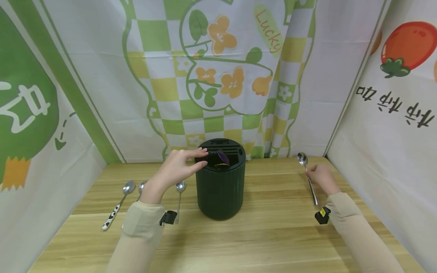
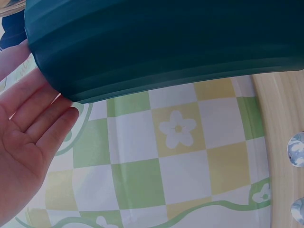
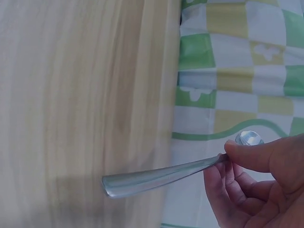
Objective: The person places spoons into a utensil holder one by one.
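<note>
A person in pale sleeves works with both hands at a wood-grain counter (image 1: 273,231). The right hand (image 1: 322,178) holds a metal spoon (image 3: 164,176) on the right side of the counter, thumb and fingers pinching its handle near the bowl, which points toward the cloth backdrop (image 1: 164,89); the handle's end angles back toward the person. Whether that end touches the wood cannot be told.

At centre, the left hand (image 1: 175,167) reaches to a dark green ribbed container (image 1: 220,195), its fingers extended and the thumb spread apart from them, fingertips at the left side of the rim. The container stands upright, its top split into a large opening and narrow slots; a glossy purple piece (image 1: 223,157) shows in the opening.

To the left lie three more spoons: one with a black-and-white patterned handle (image 1: 114,212), a second spoon (image 1: 142,186) partly hidden behind the left forearm, and a third spoon (image 1: 181,186) between that arm and the container. Orange flowers and the word "Lucky" decorate the backdrop.
</note>
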Action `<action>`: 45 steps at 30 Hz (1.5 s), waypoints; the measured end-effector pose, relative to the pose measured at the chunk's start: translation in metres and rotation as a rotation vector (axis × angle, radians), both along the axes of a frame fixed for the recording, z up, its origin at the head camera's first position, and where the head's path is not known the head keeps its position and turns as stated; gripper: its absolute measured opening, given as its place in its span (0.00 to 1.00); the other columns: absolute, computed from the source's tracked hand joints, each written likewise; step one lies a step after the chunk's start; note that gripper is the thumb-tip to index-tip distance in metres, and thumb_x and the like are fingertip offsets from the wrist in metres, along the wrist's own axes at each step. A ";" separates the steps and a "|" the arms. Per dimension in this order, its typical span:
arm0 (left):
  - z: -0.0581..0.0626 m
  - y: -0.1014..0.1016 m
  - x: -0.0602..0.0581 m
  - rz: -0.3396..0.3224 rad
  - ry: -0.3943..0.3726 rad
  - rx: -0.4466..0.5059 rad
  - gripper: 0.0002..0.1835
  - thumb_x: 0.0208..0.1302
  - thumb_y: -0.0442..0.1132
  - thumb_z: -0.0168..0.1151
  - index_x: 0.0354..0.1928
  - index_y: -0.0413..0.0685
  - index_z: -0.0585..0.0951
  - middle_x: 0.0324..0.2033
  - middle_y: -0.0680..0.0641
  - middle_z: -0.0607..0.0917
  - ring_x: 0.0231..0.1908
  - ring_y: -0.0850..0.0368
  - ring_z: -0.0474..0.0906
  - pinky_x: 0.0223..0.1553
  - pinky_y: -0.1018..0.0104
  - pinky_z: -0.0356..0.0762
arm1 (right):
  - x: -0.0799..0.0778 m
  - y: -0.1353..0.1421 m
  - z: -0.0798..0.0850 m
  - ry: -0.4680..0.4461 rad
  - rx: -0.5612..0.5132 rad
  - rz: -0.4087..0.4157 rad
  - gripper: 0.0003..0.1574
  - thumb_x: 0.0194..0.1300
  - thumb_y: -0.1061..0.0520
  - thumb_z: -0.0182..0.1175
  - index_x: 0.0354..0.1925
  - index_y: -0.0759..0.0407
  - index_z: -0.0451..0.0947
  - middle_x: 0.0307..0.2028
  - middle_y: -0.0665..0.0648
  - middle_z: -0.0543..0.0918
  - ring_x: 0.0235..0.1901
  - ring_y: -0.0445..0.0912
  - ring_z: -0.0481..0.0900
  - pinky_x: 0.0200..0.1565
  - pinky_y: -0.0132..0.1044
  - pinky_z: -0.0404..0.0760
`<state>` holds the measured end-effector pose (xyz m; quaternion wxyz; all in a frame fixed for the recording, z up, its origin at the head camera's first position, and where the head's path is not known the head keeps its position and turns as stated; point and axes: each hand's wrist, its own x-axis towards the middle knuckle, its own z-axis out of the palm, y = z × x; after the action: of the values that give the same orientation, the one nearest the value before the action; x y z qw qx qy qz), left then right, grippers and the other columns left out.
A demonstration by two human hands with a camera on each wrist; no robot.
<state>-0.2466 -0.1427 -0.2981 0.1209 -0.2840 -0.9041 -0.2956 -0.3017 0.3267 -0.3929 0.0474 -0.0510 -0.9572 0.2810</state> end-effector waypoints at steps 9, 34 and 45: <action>0.001 0.001 0.000 0.005 -0.005 0.000 0.22 0.65 0.52 0.59 0.57 0.53 0.80 0.58 0.54 0.79 0.58 0.50 0.75 0.51 0.53 0.76 | 0.001 -0.009 0.010 0.050 -0.009 0.001 0.17 0.64 0.55 0.57 0.36 0.71 0.80 0.26 0.58 0.82 0.25 0.43 0.76 0.27 0.33 0.70; 0.000 0.000 0.000 -0.001 0.003 0.006 0.22 0.65 0.52 0.59 0.57 0.52 0.80 0.58 0.53 0.79 0.58 0.49 0.75 0.48 0.56 0.76 | 0.011 -0.036 0.037 0.163 -0.021 0.028 0.18 0.66 0.54 0.58 0.39 0.70 0.80 0.31 0.65 0.86 0.25 0.46 0.85 0.26 0.31 0.77; 0.000 0.000 0.000 0.004 0.001 -0.004 0.22 0.65 0.53 0.58 0.57 0.54 0.79 0.58 0.54 0.79 0.50 0.48 0.81 0.42 0.60 0.73 | 0.017 -0.048 0.047 0.230 -0.035 0.065 0.18 0.67 0.54 0.58 0.39 0.71 0.78 0.32 0.68 0.85 0.28 0.53 0.86 0.26 0.35 0.79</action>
<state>-0.2463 -0.1425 -0.2986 0.1211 -0.2825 -0.9052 -0.2934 -0.2846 0.2785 -0.3462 0.1467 0.0116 -0.9415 0.3030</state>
